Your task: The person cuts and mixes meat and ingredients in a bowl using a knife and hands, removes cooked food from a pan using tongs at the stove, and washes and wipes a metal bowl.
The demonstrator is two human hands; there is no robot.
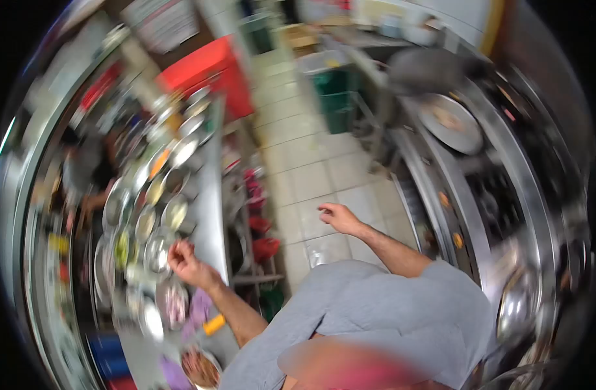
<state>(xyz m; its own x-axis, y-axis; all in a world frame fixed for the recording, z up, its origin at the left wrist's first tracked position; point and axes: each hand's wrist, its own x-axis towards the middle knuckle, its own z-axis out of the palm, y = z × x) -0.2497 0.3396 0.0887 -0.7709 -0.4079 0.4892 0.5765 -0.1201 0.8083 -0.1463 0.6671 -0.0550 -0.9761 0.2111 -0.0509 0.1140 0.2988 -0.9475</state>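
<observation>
My left hand (190,265) is over the left counter beside a metal bowl (157,252). Its fingers are loosely bent and a little blurred, with nothing visible in them. Just below it is a bowl of pale pink pieces (175,305), near a purple cloth (198,311) and a yellow-orange object (214,324). Above the tiled floor, my right hand (341,218) hangs in the air, index finger stretched out and the others partly bent. It touches nothing and appears to hold nothing.
Several bowls crowd the steel counter (213,214), where a plate of food (203,369) also lies. A red bin (210,71) and a green bin (335,97) flank the tiled aisle (291,156). Along the right, a large pan (468,133) sits on the stove. Another person (90,169) is at far left.
</observation>
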